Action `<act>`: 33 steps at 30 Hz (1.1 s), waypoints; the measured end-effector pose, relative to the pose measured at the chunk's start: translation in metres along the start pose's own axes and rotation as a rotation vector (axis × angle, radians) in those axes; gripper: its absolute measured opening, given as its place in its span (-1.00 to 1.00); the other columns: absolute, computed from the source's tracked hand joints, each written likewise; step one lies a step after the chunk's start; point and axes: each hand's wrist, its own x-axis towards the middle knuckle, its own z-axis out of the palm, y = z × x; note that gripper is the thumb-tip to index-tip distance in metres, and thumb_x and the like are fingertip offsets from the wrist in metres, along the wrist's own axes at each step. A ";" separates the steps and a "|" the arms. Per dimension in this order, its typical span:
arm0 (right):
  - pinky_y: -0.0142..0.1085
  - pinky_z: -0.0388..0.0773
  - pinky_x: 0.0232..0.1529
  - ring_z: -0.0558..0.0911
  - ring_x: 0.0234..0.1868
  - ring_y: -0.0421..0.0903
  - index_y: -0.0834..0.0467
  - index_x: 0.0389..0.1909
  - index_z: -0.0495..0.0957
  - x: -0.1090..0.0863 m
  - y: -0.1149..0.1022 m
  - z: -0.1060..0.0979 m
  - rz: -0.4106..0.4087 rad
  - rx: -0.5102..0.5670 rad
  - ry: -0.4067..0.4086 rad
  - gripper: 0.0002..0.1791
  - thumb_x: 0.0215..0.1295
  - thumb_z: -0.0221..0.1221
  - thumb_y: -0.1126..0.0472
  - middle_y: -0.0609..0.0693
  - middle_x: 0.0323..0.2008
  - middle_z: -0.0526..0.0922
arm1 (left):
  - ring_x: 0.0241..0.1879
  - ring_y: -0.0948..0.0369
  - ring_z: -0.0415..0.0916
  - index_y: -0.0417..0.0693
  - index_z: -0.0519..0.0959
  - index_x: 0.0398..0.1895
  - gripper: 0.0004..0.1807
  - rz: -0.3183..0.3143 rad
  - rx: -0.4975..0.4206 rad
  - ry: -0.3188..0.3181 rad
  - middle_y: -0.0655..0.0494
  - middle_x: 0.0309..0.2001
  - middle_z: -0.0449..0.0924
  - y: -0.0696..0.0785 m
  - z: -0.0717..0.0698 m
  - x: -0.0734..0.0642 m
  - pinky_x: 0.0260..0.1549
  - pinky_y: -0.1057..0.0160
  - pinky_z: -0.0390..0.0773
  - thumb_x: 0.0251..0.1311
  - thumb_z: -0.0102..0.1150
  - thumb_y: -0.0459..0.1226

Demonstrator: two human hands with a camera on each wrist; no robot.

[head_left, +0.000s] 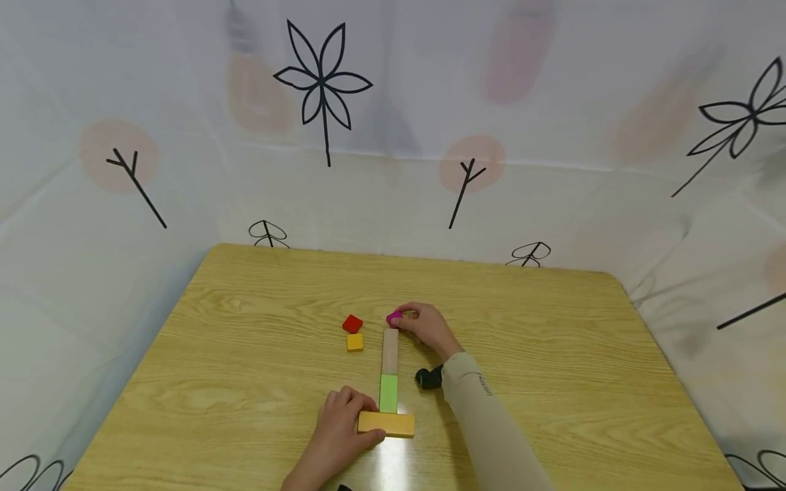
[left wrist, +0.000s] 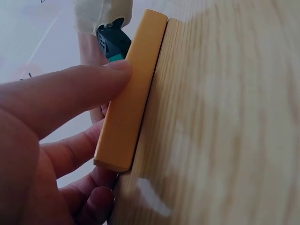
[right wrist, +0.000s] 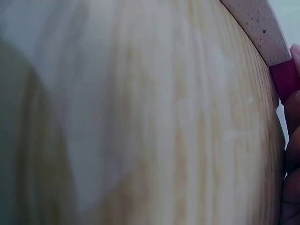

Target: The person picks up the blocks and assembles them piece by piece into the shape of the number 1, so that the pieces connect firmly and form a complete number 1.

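Note:
A long orange block [head_left: 393,425] lies crosswise near me, pinched at its left end by my left hand [head_left: 336,431]. In the left wrist view the thumb presses one face of that orange block [left wrist: 131,98], and the other fingers are partly hidden behind it. From its middle a light green block [head_left: 388,393] and a plain wooden block [head_left: 389,351] run away from me in a line. At the far end my right hand [head_left: 431,330] pinches a small magenta block [head_left: 393,318]. The right wrist view has this magenta block [right wrist: 284,78] touching the plain block's end [right wrist: 262,30].
Left of the line, a red block [head_left: 352,323] and a yellow block [head_left: 355,342] lie close together on the wooden table [head_left: 258,382]. A black wrist camera [head_left: 428,378] sits under the right sleeve [head_left: 485,416]. White patterned cloth [head_left: 393,123] surrounds the table.

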 end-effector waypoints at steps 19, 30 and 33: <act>-0.32 0.27 -0.69 0.29 -0.76 -0.15 0.01 -0.10 0.52 0.000 0.001 0.000 -0.014 -0.005 -0.012 -0.61 0.04 0.24 -0.04 -0.01 -0.54 0.54 | -0.34 0.28 0.09 0.27 0.47 -0.32 -0.62 0.012 0.031 -0.001 0.36 -0.34 0.22 0.000 0.000 0.000 -0.34 0.24 0.12 -0.15 0.19 0.21; -0.32 0.25 -0.70 0.27 -0.77 -0.15 0.00 -0.08 0.50 0.001 0.004 0.001 -0.015 -0.013 -0.014 -0.58 0.05 0.22 -0.08 -0.02 -0.53 0.54 | -0.34 0.28 0.09 0.25 0.48 -0.31 -0.61 0.007 0.011 0.001 0.35 -0.33 0.23 0.001 -0.001 0.000 -0.33 0.23 0.12 -0.12 0.15 0.22; -0.32 0.23 -0.71 0.26 -0.77 -0.15 -0.01 -0.08 0.51 0.001 0.003 0.001 -0.006 0.003 -0.013 -0.59 0.04 0.23 -0.07 0.00 -0.56 0.53 | -0.33 0.28 0.10 0.24 0.49 -0.30 -0.63 -0.001 -0.008 0.000 0.35 -0.32 0.26 0.001 -0.001 0.001 -0.32 0.22 0.12 -0.08 0.13 0.20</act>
